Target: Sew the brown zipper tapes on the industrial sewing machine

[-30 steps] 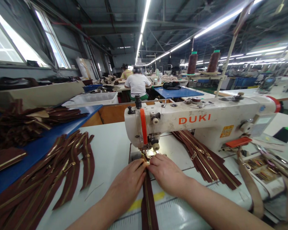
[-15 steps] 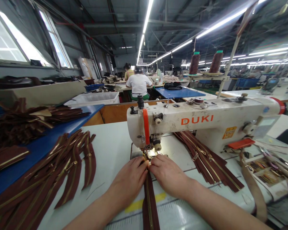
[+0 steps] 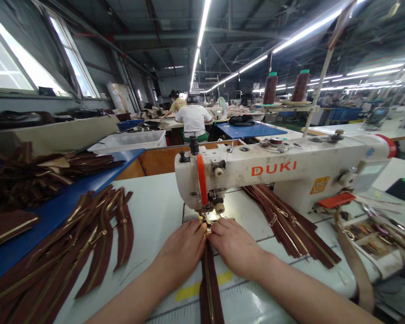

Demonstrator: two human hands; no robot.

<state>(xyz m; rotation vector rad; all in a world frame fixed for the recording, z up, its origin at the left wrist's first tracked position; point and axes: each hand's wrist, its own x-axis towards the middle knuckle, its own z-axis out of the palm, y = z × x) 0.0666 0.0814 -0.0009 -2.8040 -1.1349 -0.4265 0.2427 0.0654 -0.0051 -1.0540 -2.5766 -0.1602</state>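
My left hand (image 3: 185, 243) and my right hand (image 3: 234, 243) meet at the needle area of a white sewing machine (image 3: 236, 166). Both have their fingers closed on the far end of a brown zipper strip (image 3: 209, 283) with gold teeth. The strip runs from under my fingertips toward me, over the table's ruler marks. The presser foot and needle sit just beyond my fingertips, partly hidden by them. Under the machine arm, to the right, lies a bunch of brown zippers (image 3: 290, 225) with metal pulls.
More brown zippers (image 3: 101, 238) spread over the table's left side, with a larger heap (image 3: 30, 175) on a blue surface (image 3: 54, 225). At right are a tray of small parts (image 3: 374, 238) and a hanging strap (image 3: 354, 265). Two people sit farther back.
The whole view has shifted slightly, with the machine a little farther left in it. My hands stay at the needle area. A far person in yellow now shows an outstretched arm.
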